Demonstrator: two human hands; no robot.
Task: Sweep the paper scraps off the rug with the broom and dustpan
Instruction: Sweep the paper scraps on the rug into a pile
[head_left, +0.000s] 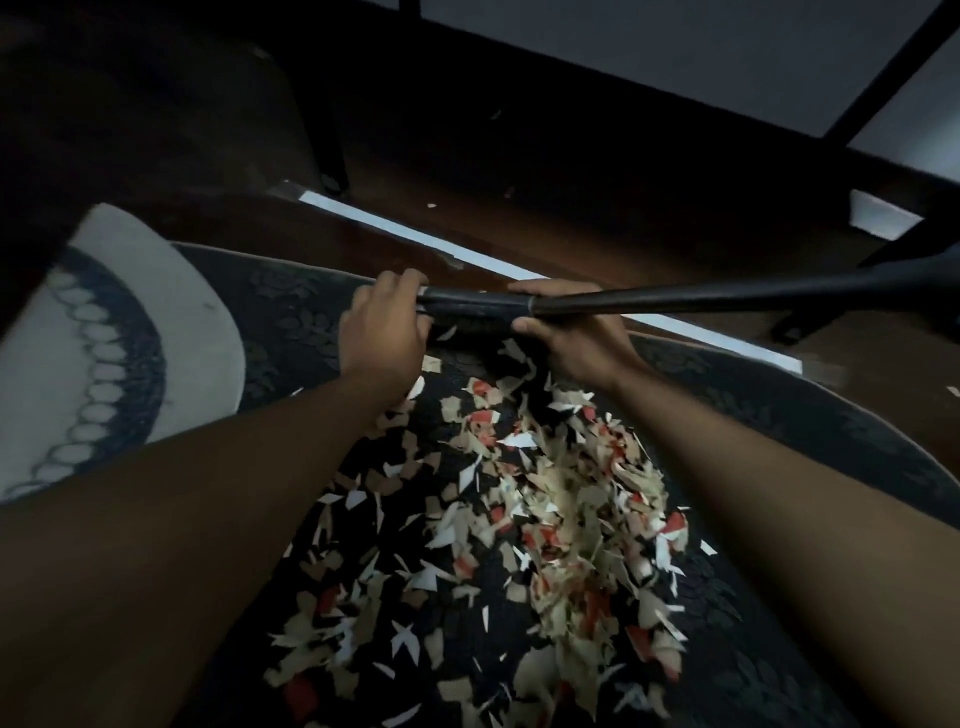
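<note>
Hands, left hand and right hand, gripping broom handle, head cut off.

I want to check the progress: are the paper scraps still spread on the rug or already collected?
Still spread: the paper scraps lie loose over the dark rug, below both hands gripping the broom handle. No dustpan is visible.

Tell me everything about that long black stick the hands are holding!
The black stick looks like the broom's handle, smooth, with a thicker grip sleeve at its left end. It lies nearly level above the far end of the paper scraps. The left hand grips the sleeve's end, the right hand its other end. Rightward it widens into a dark part, too dim to identify.
</note>
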